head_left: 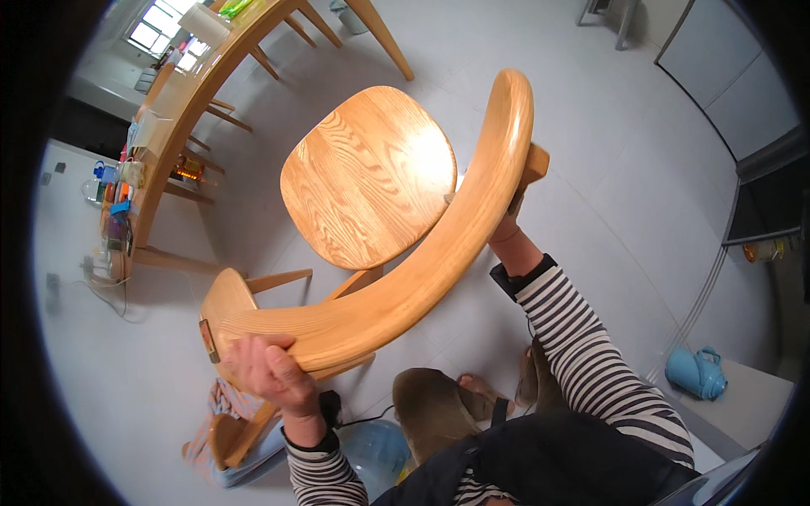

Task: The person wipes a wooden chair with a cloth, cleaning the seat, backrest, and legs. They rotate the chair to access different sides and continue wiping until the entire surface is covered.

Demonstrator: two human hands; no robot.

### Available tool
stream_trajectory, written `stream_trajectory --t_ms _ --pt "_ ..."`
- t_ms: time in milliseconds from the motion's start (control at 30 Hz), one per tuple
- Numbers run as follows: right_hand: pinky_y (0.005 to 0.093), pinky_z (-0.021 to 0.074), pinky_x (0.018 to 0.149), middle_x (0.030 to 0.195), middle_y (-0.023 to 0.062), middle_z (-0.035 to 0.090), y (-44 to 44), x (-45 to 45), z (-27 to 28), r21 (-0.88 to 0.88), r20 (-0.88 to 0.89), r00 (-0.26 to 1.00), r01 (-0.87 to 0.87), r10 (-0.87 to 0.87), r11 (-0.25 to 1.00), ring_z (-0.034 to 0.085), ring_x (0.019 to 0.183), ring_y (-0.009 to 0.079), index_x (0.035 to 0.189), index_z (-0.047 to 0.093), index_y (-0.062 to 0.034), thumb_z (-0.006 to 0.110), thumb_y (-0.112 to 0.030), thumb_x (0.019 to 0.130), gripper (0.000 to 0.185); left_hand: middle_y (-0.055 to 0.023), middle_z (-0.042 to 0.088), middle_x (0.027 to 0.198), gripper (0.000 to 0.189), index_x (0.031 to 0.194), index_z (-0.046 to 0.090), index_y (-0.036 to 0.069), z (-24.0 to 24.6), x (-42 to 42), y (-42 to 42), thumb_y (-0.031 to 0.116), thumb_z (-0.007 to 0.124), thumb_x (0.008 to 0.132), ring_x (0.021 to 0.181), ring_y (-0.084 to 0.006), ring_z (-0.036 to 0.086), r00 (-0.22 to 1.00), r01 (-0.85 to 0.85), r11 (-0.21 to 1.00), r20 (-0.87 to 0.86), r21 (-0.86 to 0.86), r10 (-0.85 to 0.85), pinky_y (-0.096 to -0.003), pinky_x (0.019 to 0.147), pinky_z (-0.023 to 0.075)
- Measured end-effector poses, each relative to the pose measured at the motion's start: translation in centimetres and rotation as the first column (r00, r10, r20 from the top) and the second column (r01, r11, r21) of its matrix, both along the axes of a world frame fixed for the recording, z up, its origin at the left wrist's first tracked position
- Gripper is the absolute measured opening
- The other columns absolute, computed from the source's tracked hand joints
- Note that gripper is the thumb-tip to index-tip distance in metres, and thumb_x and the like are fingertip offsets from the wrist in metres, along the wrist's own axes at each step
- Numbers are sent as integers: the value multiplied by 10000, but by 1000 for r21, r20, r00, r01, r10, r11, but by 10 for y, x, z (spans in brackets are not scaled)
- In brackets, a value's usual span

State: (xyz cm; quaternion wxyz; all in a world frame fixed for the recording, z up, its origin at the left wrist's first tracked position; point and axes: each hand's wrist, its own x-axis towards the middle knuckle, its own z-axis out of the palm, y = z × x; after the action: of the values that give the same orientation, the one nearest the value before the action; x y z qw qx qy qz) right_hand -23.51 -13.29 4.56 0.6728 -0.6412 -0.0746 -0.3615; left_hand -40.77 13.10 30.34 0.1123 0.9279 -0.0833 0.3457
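Note:
A wooden chair with a curved backrest and a rounded, grained seat stands before me. My left hand is at the backrest's lower left end, its fingers on the wood. Behind the backrest's right part is my right hand; the wood hides most of its fingers, so its grip cannot be made out. Close by my left hand is the seat of a second wooden chair, with a small dark plate on its edge.
A long wooden table with bottles and other items curves along the left. A cloth hangs over a chair part at the lower left, near a translucent blue container. A blue jug rests on a light surface at the right.

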Motion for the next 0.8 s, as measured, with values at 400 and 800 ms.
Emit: stream_trajectory --t_ms 400,800 --pt "399 564 771 1013 187 708 19 -15 -79 -168 -318 948 -50 -6 984 714 922 343 1189 501 13 756 -219 874 466 -106 398 648 301 653 440 52 -28 9 0 140 451 941 640 -277 431 906 20 991 418 130 -73 -377 642 326" --pt "395 530 811 1023 158 670 31 -6 -85 -19 -238 971 20 -24 1000 673 925 311 1175 487 0 820 -250 830 541 -102 443 648 294 661 443 36 -31 9 -4 143 437 934 651 -266 444 916 2 993 397 115 -48 -370 663 351"
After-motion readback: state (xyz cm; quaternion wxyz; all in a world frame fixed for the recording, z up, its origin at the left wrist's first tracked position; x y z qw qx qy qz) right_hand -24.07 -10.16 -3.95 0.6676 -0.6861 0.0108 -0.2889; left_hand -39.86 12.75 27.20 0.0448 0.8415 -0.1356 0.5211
